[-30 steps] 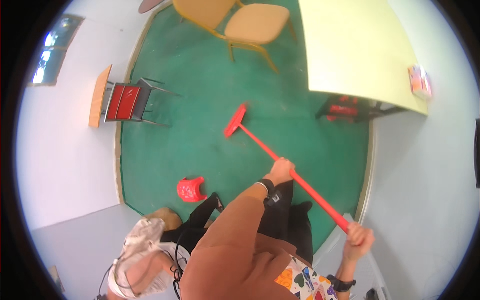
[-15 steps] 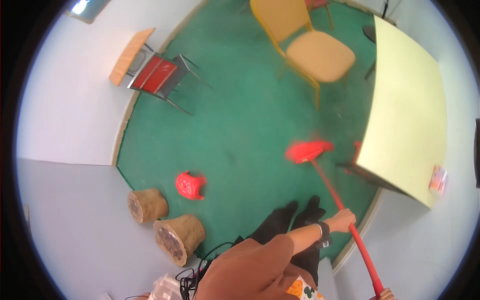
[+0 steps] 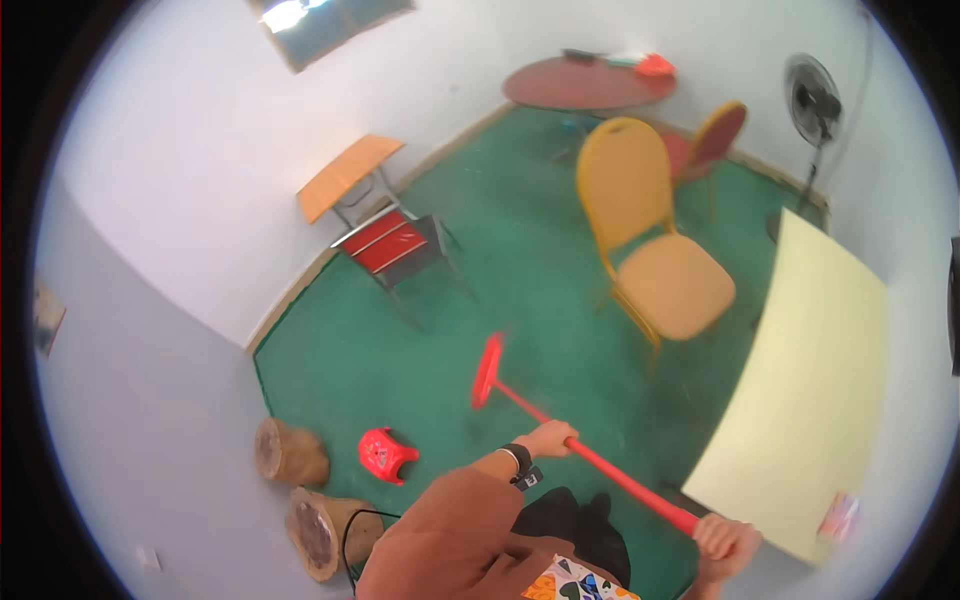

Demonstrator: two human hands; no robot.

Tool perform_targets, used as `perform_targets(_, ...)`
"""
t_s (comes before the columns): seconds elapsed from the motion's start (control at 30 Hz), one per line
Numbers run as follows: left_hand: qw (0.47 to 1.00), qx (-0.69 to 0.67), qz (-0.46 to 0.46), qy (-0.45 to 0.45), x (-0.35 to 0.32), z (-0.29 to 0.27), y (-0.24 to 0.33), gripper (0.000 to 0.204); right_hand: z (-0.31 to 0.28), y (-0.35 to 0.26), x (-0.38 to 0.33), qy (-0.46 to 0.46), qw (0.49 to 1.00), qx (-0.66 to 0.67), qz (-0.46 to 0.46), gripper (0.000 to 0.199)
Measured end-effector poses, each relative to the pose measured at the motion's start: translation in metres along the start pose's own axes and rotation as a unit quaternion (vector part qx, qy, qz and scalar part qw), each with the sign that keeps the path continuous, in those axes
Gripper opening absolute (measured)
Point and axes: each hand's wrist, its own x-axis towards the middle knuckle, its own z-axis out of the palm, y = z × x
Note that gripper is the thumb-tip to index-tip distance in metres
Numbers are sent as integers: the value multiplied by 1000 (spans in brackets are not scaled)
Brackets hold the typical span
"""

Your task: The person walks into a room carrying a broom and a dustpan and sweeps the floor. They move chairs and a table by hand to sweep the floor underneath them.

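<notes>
A red broom [image 3: 487,371] with a long red handle slants across the view, its head low over the green floor left of my feet. Wrapped round the middle of the handle is my left hand [image 3: 548,438], with a dark band and a light bracelet on the wrist. Closer to me, my right hand [image 3: 727,545] grips the upper end of the handle. A small red plastic stool [image 3: 387,456] sits on the floor to the left of the broom head.
Two log stumps [image 3: 292,452] stand by the left wall. A beige chair [image 3: 675,285] is ahead, a red and grey chair [image 3: 395,245] beside a small wooden desk [image 3: 350,178] at the far left. A pale yellow table [image 3: 815,380] lines the right; behind are a round table [image 3: 590,85] and a fan [image 3: 815,100].
The broom head has swung left across the floor, and both hands have moved with the handle. My right hand has come further into view. The view has tilted up, showing the far wall.
</notes>
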Motion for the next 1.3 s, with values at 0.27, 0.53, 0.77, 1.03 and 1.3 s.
perform_targets(0.27,990,-24,-136,24,-23,-72,-85,25,64,83,170,-205,972,103,44,41)
perform_targets(0.53,956,-70,-274,82,-51,-169,-243,30,214,252,318,-207,958,76,185,43)
perform_targets(0.77,923,-134,-354,62,-65,-227,-328,29,304,366,413,-243,925,61,285,41)
perform_targets(1.03,882,-220,-414,51,-6,-285,-405,29,359,511,546,-328,874,37,357,38)
perform_targets(1.3,759,-298,-557,159,48,-339,-476,34,493,684,715,-500,742,72,442,35)
